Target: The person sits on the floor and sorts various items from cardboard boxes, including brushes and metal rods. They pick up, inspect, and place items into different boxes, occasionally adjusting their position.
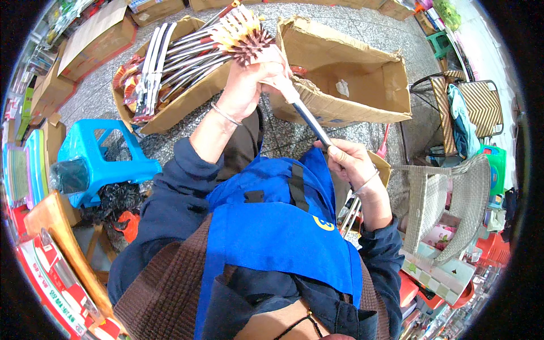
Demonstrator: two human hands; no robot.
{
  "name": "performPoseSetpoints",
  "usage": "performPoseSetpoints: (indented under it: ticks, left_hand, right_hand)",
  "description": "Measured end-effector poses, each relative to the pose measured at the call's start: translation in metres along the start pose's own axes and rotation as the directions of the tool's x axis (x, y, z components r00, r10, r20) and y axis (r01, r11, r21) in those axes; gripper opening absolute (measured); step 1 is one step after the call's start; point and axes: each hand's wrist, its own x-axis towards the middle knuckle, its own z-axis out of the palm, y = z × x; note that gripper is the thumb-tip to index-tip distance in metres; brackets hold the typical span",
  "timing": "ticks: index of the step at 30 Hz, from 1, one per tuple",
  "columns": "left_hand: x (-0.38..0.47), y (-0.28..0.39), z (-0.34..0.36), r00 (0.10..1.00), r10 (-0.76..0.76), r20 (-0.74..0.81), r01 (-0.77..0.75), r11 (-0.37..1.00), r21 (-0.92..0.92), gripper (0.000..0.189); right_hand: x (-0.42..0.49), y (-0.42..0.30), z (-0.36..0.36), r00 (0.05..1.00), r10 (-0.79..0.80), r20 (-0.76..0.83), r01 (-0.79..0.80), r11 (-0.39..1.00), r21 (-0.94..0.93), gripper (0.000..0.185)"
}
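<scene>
My left hand is closed around the upper end of a metal-shafted duster, where a pale sleeve or wrapping covers part of the shaft. Just beyond that hand is the brown and yellow tufted duster head. Lower on the dark, shiny shaft, my right hand grips it between thumb and fingers. The duster slants from upper left to lower right above my lap. Behind my left hand, an open cardboard box holds several metal rods, white curved strips and red-orange packaged pieces.
A second open carton with a white scrap stands ahead. A blue plastic stool is at left, near a closed carton. At right are a wicker chair and a folding chair. White rods stand beside my right arm.
</scene>
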Motion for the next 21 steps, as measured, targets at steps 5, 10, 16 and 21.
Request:
performPoseSetpoints:
  ticks: [5,10,16,21]
  left_hand:
    - [0.006,-0.010,0.003,0.998,-0.014,-0.062,0.003,0.984,-0.177,0.017]
    - [0.015,-0.020,0.009,0.981,0.099,-0.169,-0.138,0.961,-0.239,0.016]
    - [0.024,-0.022,0.011,0.979,0.091,-0.185,-0.141,0.949,-0.283,0.016]
    - [0.026,-0.024,0.008,0.989,-0.013,-0.146,-0.037,0.943,-0.331,0.019]
  right_hand:
    - [0.004,0.010,0.014,0.995,0.082,0.055,-0.090,0.982,0.165,0.032]
    - [0.016,0.032,0.031,0.954,-0.166,-0.248,0.161,0.986,-0.041,0.029]
    - [0.022,0.031,0.031,0.868,-0.368,-0.335,0.279,0.917,-0.284,0.028]
    - [0.012,0.013,0.019,0.993,-0.054,-0.106,0.064,0.994,0.094,0.031]
